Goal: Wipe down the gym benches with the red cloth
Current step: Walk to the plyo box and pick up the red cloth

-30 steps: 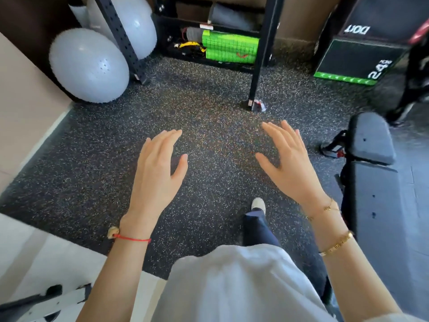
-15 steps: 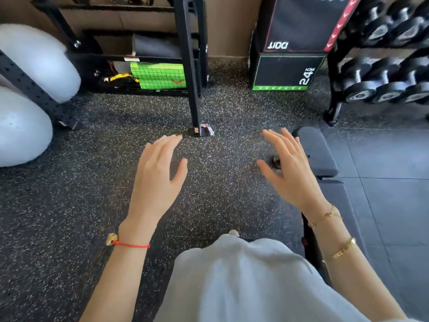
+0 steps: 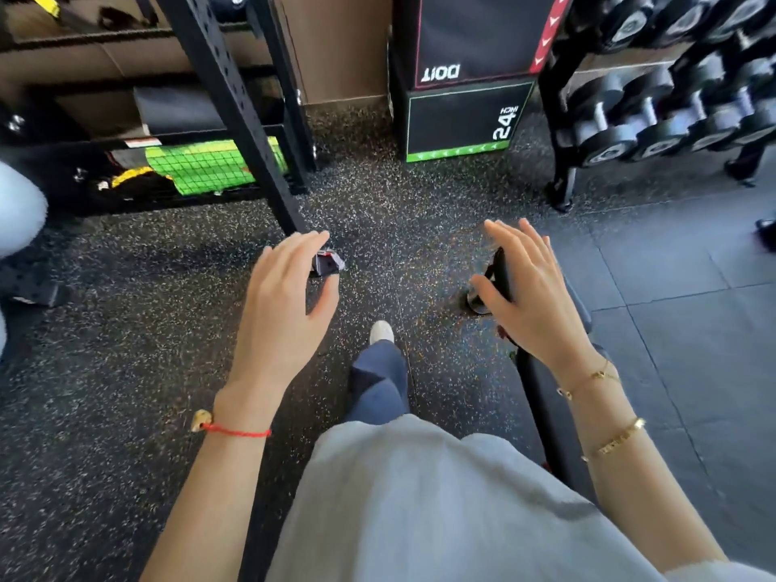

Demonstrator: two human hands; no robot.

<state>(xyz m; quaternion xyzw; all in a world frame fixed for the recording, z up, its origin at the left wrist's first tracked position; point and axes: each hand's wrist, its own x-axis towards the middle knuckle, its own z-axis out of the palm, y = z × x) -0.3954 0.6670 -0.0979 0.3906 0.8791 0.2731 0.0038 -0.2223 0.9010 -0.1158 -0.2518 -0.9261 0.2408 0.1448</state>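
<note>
The black bench (image 3: 546, 396) sits low on the right side, mostly hidden behind the right arm. Only its dark pad edge and a bit of its frame show. No red cloth can be seen anywhere.

The right hand (image 3: 533, 300) is held out in the air over the front end of the bench. Its fingers are straight and spread, and they hold nothing. I cannot tell if the hand touches the bench. Two gold bracelets (image 3: 604, 409) go around that wrist.

The left hand (image 3: 281, 317) is held out over the floor, well apart from the bench. Its fingers are loose and a little bent, and it holds nothing too. A red string (image 3: 235, 430) is tied on that wrist.

Between the arms are a grey shirt (image 3: 441, 506), a blue trouser leg (image 3: 380, 384) and a white shoe (image 3: 381, 331) on the speckled floor (image 3: 126, 350).

Farther off, a black metal post (image 3: 235, 111) slants down to the floor near the left fingers. Behind it is a green thing (image 3: 205, 163) in a low rack. A black box (image 3: 466, 115) with "24" on it stands at the back. Dark weights (image 3: 672, 98) fill a stand on the right.
</note>
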